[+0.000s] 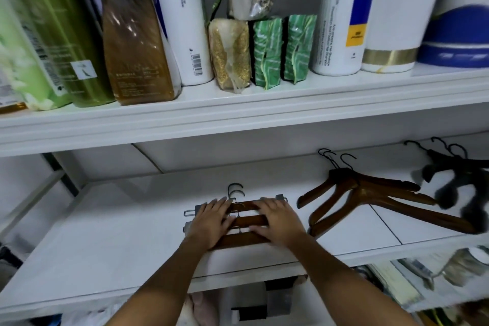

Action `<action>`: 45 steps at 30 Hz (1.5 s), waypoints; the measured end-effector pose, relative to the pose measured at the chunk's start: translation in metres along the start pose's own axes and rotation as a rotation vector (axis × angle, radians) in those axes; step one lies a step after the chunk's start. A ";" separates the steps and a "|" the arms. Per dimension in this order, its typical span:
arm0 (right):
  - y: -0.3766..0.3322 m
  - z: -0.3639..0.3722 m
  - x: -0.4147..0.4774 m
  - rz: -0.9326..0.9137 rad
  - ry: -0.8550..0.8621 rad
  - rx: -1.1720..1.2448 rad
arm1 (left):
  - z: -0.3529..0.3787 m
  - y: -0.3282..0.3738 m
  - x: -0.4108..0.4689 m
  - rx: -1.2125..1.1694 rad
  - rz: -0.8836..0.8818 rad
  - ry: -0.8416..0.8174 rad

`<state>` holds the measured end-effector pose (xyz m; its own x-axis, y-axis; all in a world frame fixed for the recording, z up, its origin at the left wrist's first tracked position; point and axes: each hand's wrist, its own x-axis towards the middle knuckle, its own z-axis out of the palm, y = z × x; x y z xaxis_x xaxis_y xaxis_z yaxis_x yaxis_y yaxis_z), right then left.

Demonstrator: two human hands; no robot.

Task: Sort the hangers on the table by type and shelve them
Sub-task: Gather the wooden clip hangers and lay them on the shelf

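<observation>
A stack of brown wooden clip hangers with metal clips and hooks lies on the middle white shelf. My left hand rests flat on the stack's left half, fingers straight. On the right half lies my right hand, fingers also laid over the bars. Right of them sits a pile of brown wooden coat hangers with black hooks. Further right, black fuzzy hangers lie at the shelf's right end.
The upper shelf holds bottles, refill pouches and small packets. Below the middle shelf, folded cloth and bags show. A bare stretch of the middle shelf lies left of my hands.
</observation>
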<state>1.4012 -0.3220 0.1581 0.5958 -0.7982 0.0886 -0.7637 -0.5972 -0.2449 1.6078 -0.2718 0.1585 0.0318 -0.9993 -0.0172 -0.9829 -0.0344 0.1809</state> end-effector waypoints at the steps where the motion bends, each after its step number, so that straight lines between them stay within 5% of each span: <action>1: 0.007 -0.016 -0.002 0.006 0.047 -0.007 | -0.012 0.005 0.006 0.004 0.038 0.021; 11: 0.089 -0.157 -0.069 0.273 0.312 -0.141 | -0.084 0.175 0.066 -0.073 0.337 0.085; 22: 0.210 -0.247 -0.248 0.612 0.468 -0.288 | -0.100 0.415 0.057 -0.117 0.737 0.055; 35: 0.319 -0.291 -0.544 1.080 0.507 -0.350 | -0.050 0.719 -0.033 -0.119 1.211 0.014; 45: 0.324 -0.272 -0.745 1.436 0.479 -0.358 | 0.024 0.882 -0.161 -0.100 1.504 -0.108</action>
<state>0.6423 0.0575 0.2755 -0.7402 -0.6035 0.2964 -0.6618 0.7319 -0.1625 0.7312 -0.1413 0.2975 -0.9806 -0.0975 0.1701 -0.0703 0.9848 0.1588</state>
